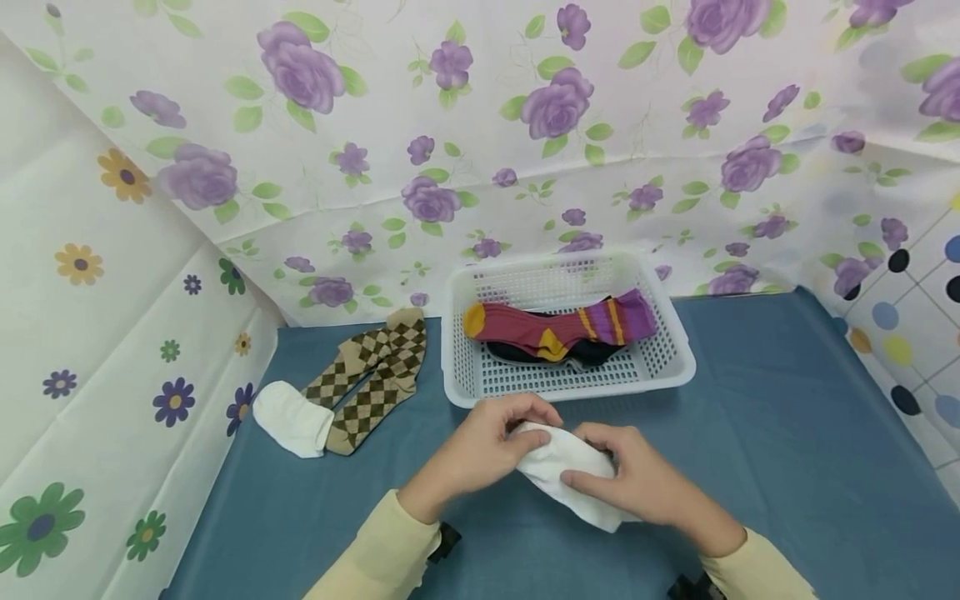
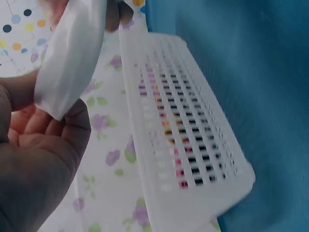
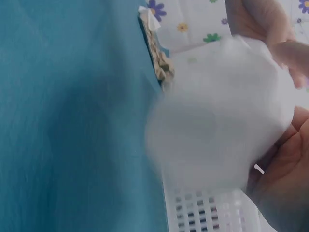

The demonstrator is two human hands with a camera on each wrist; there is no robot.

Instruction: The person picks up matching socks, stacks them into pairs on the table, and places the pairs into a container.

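Both hands hold a white sock in front of the basket, above the blue tabletop. My left hand pinches its left end between thumb and fingers. At its right side my right hand grips the cloth, thumb on the near face. The left wrist view shows the white sock between the left thumb and curled fingers. In the right wrist view the sock is blurred and covers part of the right hand. Another white sock lies at the left, touching a pair of brown checkered socks.
A white perforated basket stands at the back against the floral cloth. Inside it lie maroon socks with yellow and purple parts, on top of black ones. The blue tabletop extends to the right.
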